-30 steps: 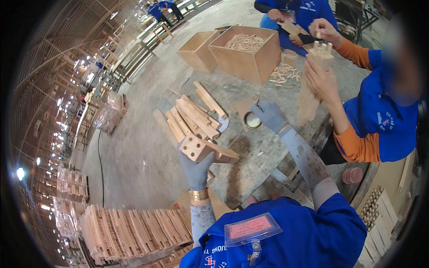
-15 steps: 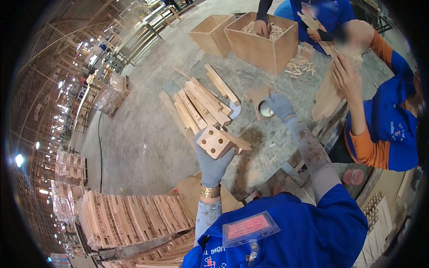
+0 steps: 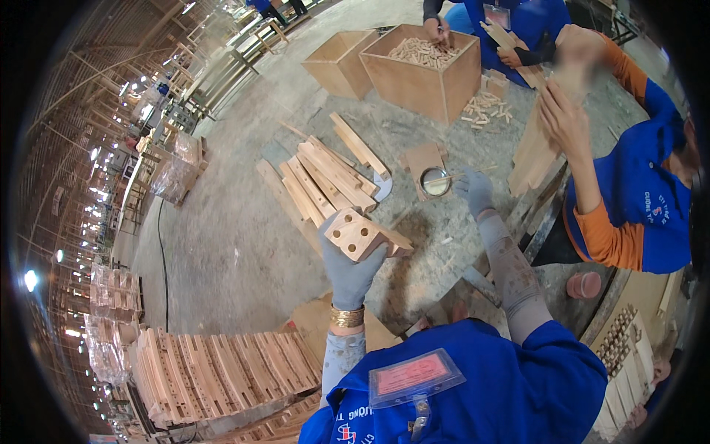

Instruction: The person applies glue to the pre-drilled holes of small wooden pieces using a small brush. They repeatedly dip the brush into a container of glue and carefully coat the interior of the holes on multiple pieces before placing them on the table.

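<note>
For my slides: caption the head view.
Left hand grips four-holed wooden piece; right hand holds thin stick at open container.

Chest badge (image 3: 417, 378): I make out fine print on its pink card, too small to read.
Wearer's blue shirt (image 3: 518, 377): I see white capital letters and a red emblem, below and left of the chest badge.
Neighbour's blue shirt (image 3: 614, 185): similar white capitals and emblem, up and right of the chest badge.
Far badge (image 3: 497, 16): well above the chest badge; I can't read it.

Left fingers (image 3: 326, 243) seemingly part-hidden behind block (image 3: 358, 234)
</note>
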A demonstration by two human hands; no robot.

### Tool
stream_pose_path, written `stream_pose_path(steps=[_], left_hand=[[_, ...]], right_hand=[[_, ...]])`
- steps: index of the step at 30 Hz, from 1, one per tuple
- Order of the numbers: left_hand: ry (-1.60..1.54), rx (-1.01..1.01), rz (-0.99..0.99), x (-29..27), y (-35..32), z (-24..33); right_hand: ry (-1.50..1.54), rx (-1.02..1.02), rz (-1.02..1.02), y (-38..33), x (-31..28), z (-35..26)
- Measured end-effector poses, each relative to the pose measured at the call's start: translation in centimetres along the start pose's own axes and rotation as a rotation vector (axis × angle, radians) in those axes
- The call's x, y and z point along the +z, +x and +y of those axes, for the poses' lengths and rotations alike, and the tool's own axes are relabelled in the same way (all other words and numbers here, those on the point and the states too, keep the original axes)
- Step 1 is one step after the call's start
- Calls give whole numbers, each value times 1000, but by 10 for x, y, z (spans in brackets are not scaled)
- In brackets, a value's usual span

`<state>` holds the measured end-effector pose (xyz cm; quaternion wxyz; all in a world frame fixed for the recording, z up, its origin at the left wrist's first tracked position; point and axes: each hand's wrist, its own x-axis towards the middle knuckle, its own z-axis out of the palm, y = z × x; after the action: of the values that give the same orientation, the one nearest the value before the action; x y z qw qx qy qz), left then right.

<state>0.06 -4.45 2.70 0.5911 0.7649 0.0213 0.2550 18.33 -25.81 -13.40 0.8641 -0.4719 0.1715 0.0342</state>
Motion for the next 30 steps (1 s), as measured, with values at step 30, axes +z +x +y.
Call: stream_pose_path(steps=[30], left_hand=[[-160, 70, -200, 17, 18, 2]], right_hand=[[-999, -1077, -835, -218, 183, -185]])
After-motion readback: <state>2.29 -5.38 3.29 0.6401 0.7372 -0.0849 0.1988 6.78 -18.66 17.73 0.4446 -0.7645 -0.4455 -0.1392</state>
